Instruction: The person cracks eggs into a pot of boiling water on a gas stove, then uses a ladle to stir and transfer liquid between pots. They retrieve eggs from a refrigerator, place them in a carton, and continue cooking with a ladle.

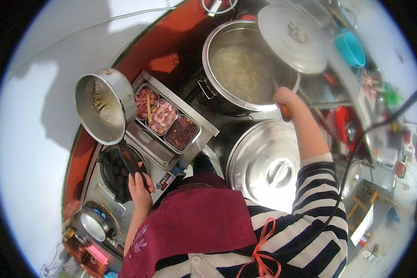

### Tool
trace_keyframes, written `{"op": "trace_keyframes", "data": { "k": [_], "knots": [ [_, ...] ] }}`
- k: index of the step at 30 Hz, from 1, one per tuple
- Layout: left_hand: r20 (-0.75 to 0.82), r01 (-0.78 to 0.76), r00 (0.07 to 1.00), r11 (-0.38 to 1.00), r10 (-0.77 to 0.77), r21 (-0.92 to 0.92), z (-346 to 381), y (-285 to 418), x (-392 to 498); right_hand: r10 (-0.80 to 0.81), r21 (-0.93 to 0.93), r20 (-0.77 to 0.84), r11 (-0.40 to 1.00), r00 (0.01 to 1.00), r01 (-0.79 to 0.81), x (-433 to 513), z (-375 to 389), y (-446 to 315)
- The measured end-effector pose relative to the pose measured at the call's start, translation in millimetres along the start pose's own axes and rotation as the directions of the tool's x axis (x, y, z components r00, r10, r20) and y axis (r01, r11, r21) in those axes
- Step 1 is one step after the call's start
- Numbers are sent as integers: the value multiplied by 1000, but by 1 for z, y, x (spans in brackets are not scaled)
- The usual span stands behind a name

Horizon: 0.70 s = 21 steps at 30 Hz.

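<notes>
My left hand [139, 191] grips the dark handle of a metal saucepan [102, 111]. The saucepan is raised and tilted, its stained inside facing me, above a black stove burner [116, 170]. In my right hand [286, 97] is the wooden handle [285, 113] of a utensil whose thin metal shaft reaches into a large stockpot [205, 60]; its far end is hidden. Cloudy broth [238, 69] with pale pieces fills much of the pot, and steam blurs that side. A round metal lid [274, 41] overlaps the pot's far right rim.
Three metal containers of raw meat [162, 117] sit left of the stockpot, with wooden chopsticks [148, 106] in them. A second large pot, covered by a metal lid [253, 163], stands close before me. A lit burner [102, 215] is at the lower left. A blue basin [349, 48] stands far right.
</notes>
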<state>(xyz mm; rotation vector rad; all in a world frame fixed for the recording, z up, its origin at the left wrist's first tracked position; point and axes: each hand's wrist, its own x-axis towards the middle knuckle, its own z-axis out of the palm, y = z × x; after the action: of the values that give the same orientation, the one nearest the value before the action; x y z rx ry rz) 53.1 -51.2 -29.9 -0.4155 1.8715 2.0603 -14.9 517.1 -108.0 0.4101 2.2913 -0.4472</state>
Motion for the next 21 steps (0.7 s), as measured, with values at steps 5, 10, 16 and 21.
{"op": "trace_keyframes", "data": {
  "k": [5,10,16,21],
  "knots": [
    [-48,2,999,1000,-3,-24,-9,-2,-5,98,580,88,804,991,-131,-22,11,-23],
    [-23,-3,1000,1000,4,19,-5,0,-6,107,758,72,640,992,-124,-35,17,-30],
    [74,161,984,986,-164,50,21,12,-3,250,384,-26,897,968,-221,-11,9,-24],
    [178,274,938,950,-298,147,40,26,23,128,893,103,425,986,-148,10,14,-15]
  ]
}}
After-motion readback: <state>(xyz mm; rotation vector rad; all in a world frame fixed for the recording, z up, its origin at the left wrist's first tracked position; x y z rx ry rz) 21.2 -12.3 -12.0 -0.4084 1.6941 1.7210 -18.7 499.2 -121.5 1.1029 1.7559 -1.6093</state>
